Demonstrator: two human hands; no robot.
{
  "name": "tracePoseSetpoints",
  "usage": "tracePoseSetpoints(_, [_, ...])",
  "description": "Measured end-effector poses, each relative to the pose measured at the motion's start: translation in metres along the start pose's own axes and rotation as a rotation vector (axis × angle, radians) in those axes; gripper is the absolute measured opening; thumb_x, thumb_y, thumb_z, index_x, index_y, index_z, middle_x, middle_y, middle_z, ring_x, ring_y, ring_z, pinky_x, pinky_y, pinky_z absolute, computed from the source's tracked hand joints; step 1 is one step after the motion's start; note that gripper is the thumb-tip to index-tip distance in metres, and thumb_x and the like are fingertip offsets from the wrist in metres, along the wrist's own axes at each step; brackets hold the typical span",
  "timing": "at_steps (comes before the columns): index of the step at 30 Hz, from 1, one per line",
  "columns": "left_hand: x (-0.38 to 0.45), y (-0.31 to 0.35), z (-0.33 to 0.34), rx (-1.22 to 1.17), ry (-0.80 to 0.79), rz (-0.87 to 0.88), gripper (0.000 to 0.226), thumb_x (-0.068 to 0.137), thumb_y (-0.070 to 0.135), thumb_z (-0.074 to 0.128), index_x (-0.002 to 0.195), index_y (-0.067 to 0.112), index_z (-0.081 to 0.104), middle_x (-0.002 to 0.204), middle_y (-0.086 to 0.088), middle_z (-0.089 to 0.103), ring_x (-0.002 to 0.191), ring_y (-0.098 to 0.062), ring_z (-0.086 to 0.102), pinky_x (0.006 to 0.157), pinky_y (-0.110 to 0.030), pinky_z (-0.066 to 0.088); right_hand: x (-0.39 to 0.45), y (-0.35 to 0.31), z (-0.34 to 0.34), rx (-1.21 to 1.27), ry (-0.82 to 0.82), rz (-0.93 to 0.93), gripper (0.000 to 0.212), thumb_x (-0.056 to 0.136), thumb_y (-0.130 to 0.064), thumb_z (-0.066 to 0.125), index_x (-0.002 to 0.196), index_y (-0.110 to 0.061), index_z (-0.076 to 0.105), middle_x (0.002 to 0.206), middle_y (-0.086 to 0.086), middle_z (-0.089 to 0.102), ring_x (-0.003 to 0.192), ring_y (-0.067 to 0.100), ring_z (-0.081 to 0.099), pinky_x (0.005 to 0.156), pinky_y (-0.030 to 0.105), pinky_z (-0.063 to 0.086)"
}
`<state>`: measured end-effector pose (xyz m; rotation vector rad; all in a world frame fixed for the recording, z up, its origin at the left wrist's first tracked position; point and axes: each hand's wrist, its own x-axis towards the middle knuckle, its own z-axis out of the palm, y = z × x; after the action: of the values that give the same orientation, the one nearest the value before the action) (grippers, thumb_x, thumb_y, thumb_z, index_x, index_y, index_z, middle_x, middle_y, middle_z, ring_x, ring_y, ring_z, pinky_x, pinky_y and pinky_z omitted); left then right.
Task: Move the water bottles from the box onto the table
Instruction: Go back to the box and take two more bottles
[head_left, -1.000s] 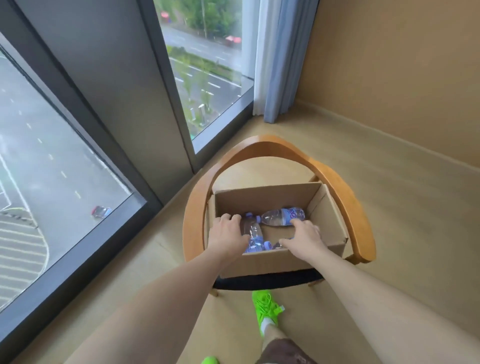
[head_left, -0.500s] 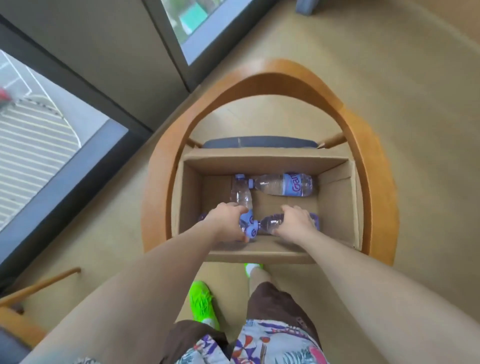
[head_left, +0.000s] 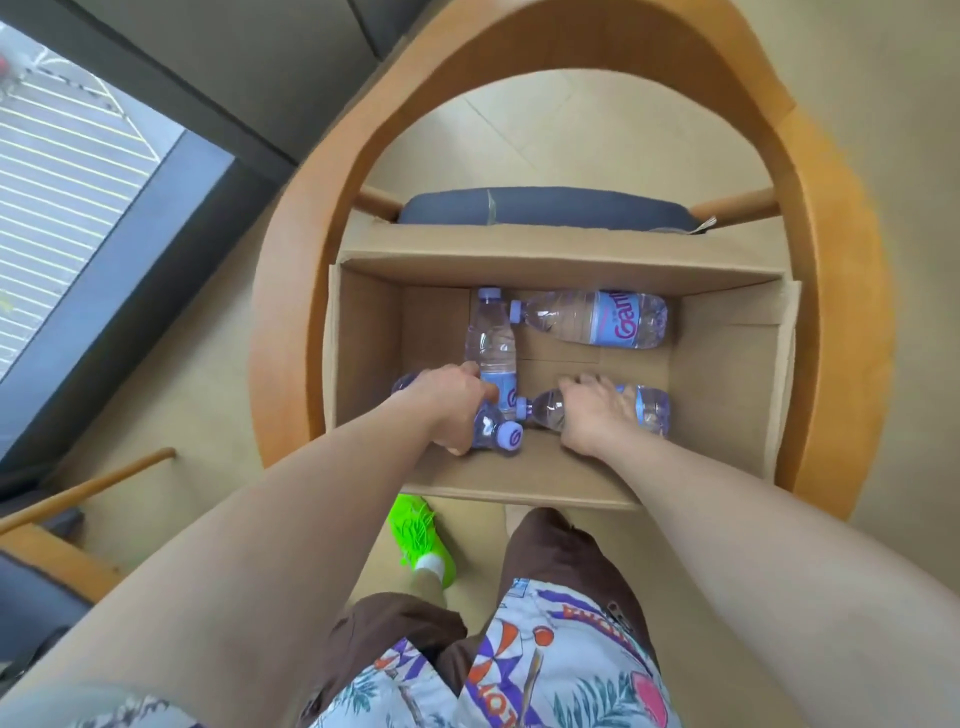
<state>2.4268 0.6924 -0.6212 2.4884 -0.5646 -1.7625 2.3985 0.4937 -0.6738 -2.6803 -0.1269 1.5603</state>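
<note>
An open cardboard box (head_left: 727, 374) sits on a wooden chair and holds several clear water bottles with purple caps and labels. My left hand (head_left: 449, 402) is wrapped around one bottle (head_left: 491, 431) at the box's near left, its cap pointing right. My right hand (head_left: 597, 415) lies over another lying bottle (head_left: 652, 410) at the near right, fingers closing on it. A third bottle (head_left: 491, 343) lies beside my left hand, pointing away. A fourth bottle (head_left: 597, 317) lies sideways along the far wall. No table is in view.
The chair's curved wooden armrest (head_left: 322, 249) rings the box, with a dark cushion (head_left: 545, 208) behind it. A window (head_left: 62, 171) and its dark frame stand at the left. Another chair (head_left: 47, 545) is at the lower left. My green shoe (head_left: 421, 540) is on the beige floor.
My head has tilted down and closer over the box. Both hands went deeper into the box and closed on the two near bottles.
</note>
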Motion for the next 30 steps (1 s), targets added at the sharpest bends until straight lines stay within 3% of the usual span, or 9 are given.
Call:
tracePoseSetpoints(5, [0.011,-0.001,0.003,0.004,-0.010,-0.005,0.076,0.065,0.022,0.078,0.134,0.036,0.051,0.122,-0.006,0.042,0.114,-0.030,0.050,0.086,-0.038,0.051,0.012,-0.008,0.004,-0.078,-0.013,-0.009,0.049,0.081,-0.024,0.063,0.129,-0.022,0.052,0.129,0.011,0.050,0.126,0.032,0.042,0.105,0.057,0.028])
tracePoseSetpoints(10, [0.009,0.002,0.012,-0.040,0.042,0.016,0.056,0.077,0.024,0.068,0.129,0.025,0.050,0.123,-0.009,0.042,0.111,-0.032,0.056,0.078,-0.036,0.047,0.010,-0.001,-0.003,-0.139,0.084,-0.017,0.045,0.077,-0.022,0.065,0.121,-0.020,0.057,0.127,0.014,0.045,0.119,0.033,0.039,0.097,0.045,0.036])
tracePoseSetpoints(15, [-0.007,-0.005,0.019,-0.228,0.234,0.025,0.044,0.072,0.015,0.068,0.112,0.016,0.050,0.112,-0.007,0.059,0.102,-0.030,0.059,0.072,-0.030,0.040,-0.007,0.004,0.003,0.001,0.168,-0.034,0.043,0.083,-0.029,0.068,0.117,-0.014,0.045,0.119,0.014,0.056,0.112,0.036,0.051,0.095,0.045,0.038])
tracePoseSetpoints(17, [-0.017,-0.008,0.020,-0.343,0.318,0.006,0.041,0.069,0.012,0.070,0.105,0.017,0.051,0.103,-0.005,0.058,0.095,-0.028,0.059,0.068,-0.029,0.038,-0.015,0.004,-0.002,0.067,0.181,-0.061,0.038,0.085,-0.038,0.066,0.106,-0.018,0.042,0.111,0.011,0.057,0.108,0.035,0.053,0.088,0.043,0.039])
tracePoseSetpoints(20, [-0.037,-0.007,0.012,-0.545,0.440,-0.052,0.041,0.063,0.008,0.074,0.099,0.019,0.058,0.096,-0.002,0.056,0.089,-0.023,0.057,0.066,-0.027,0.037,-0.033,-0.001,-0.019,0.212,0.208,-0.090,0.042,0.075,-0.033,0.071,0.097,-0.021,0.038,0.097,0.004,0.050,0.101,0.035,0.059,0.072,0.035,0.038])
tracePoseSetpoints(24, [-0.078,-0.004,-0.006,-0.758,0.573,-0.094,0.046,0.057,0.001,0.076,0.098,0.020,0.067,0.100,-0.003,0.064,0.089,-0.021,0.061,0.068,-0.029,0.049,-0.062,-0.023,-0.052,0.351,0.324,-0.083,0.057,0.059,-0.029,0.081,0.099,-0.026,0.040,0.098,0.003,0.059,0.097,0.033,0.061,0.067,0.033,0.041])
tracePoseSetpoints(30, [-0.172,-0.015,-0.023,-0.902,0.784,-0.079,0.044,0.055,0.005,0.079,0.096,0.016,0.067,0.096,-0.005,0.070,0.089,-0.021,0.066,0.074,-0.039,0.060,-0.118,-0.079,-0.110,0.395,0.490,-0.185,0.049,0.063,-0.027,0.075,0.104,-0.027,0.049,0.093,0.002,0.062,0.086,0.030,0.060,0.065,0.036,0.050])
